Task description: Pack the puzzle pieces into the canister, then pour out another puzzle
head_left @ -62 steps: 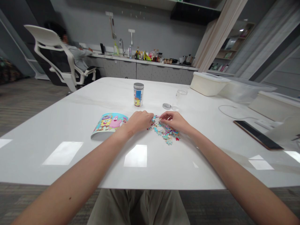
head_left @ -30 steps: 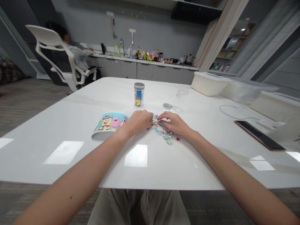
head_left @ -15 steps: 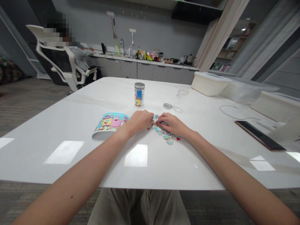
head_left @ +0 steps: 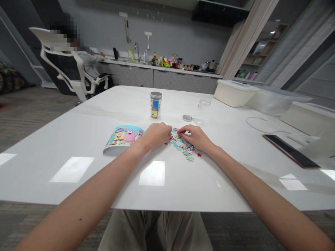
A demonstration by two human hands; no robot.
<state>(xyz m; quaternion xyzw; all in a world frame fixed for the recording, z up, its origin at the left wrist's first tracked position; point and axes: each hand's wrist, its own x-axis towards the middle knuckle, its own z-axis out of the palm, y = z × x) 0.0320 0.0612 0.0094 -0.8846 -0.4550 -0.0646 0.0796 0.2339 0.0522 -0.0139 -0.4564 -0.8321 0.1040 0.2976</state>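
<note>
Small, colourful jigsaw puzzle pieces (head_left: 188, 152) lie in a loose heap on the white table (head_left: 183, 184). At the heap's left side rests my left hand (head_left: 158, 134), its fingers curled closed; whatever they may hold is hidden. My right hand (head_left: 195, 136) is over the heap's upper part, thumb and fingers pinched together among the pieces, and I cannot make out what is between them. Left of my left hand, partly behind my forearm, a curved cartoon picture sheet (head_left: 124, 136) stands bowed on the table. A clear jar with a metal lid and cartoon label (head_left: 156, 105) stands upright beyond my hands.
Past the heap are a loose metal lid (head_left: 187, 118) and an open clear jar (head_left: 204, 108). Plastic boxes (head_left: 235, 93), a white cable (head_left: 251, 125) and a dark tablet-like device (head_left: 289, 150) lie at the right. Someone sits on an office chair (head_left: 65, 66) at far left.
My right hand has shifted slightly right and away from my left hand, uncovering more pieces between them. My left hand has stayed in place.
</note>
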